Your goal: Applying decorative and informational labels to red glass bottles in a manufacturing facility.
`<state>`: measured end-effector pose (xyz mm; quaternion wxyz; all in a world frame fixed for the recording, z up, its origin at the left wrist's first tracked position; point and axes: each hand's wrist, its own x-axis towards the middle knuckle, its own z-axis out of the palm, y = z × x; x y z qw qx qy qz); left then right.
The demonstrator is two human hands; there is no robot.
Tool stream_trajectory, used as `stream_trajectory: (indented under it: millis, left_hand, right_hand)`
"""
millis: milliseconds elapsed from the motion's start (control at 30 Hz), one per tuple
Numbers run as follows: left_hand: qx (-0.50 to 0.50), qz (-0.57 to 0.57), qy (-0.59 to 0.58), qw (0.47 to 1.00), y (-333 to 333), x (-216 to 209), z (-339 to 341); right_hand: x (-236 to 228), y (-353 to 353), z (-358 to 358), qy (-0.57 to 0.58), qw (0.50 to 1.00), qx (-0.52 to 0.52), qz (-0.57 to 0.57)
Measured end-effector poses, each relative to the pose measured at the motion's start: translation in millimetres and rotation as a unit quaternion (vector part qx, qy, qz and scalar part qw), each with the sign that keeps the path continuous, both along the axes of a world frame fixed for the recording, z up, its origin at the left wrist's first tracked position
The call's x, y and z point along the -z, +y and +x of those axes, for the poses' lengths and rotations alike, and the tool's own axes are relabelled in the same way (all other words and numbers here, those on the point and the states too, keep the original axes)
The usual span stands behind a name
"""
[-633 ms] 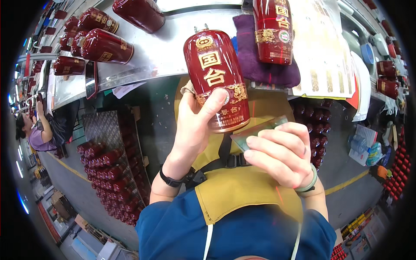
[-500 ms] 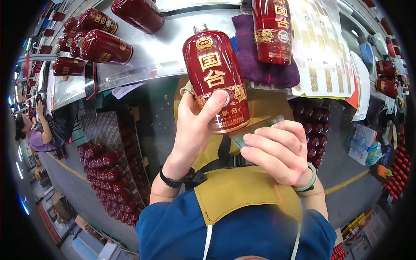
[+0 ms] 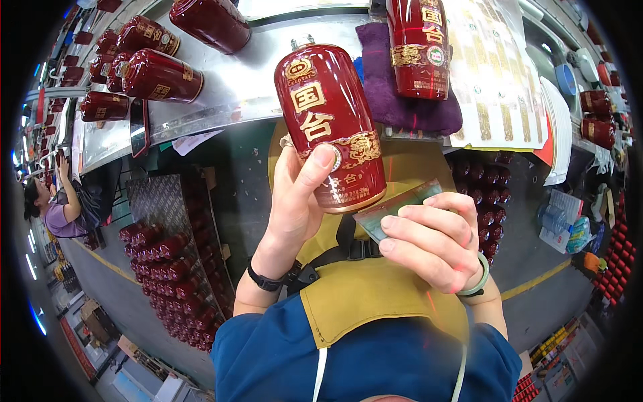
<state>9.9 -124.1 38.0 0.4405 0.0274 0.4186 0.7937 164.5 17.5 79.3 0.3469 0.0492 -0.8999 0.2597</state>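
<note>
Tilted in front of me is a dark red glass bottle (image 3: 321, 100) with gold lettering and a gold ornamental band. My left hand (image 3: 299, 191) grips its lower part, thumb pressed over a small round emblem on the band. Between the fingers of my right hand (image 3: 439, 234) is a flat, greenish translucent scraper (image 3: 395, 209), its edge close to the bottle's base; whether they touch I cannot tell. Another red bottle (image 3: 418, 60) lies on a purple cushion (image 3: 380, 80) at the table's edge, with a sheet of gold decals (image 3: 499, 80) to its right.
Several red bottles (image 3: 161, 75) stand on the metal table (image 3: 268, 67) at left, near a dark phone-like slab (image 3: 138, 127). Below the table are crates of red bottles (image 3: 171, 268) on the left and more bottles (image 3: 492, 177) at right. A person (image 3: 61, 208) works at far left.
The bottle has turned slightly in my left hand, so its lettering and band sit further left. My right hand with the scraper has shifted slightly right and down.
</note>
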Motion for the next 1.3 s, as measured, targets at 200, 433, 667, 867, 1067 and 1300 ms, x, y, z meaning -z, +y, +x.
stream_trajectory:
  millis: [200, 433, 667, 867, 1067, 1300]
  left_hand:
    - [-0.001, -0.008, -0.001, 1.000, -2, -1, 3]
    - [-0.005, -0.011, 0.007, 1.000, -5, 1, 6]
    - [-0.004, -0.001, 0.020, 1.000, -9, 5, 9]
    - [0.033, 0.060, -0.015, 0.998, -9, 16, 5]
    - [0.033, 0.053, -0.015, 0.998, -11, 18, 8]
    - [0.037, 0.054, -0.028, 0.997, -11, 16, 11]
  right_hand:
    - [2, 1, -5, -0.002, 1.000, -0.008, 0.004]
    - [-1, -1, -1, 0.033, 0.999, -0.021, 0.004]
    - [2, 0, 0, 0.017, 1.000, 0.000, 0.007]
    - [-2, 1, 12, 0.051, 0.997, -0.053, 0.038]
    - [-2, -3, 18, 0.015, 0.999, -0.029, 0.003]
    - [-2, -3, 14, -0.010, 0.999, -0.030, -0.011]
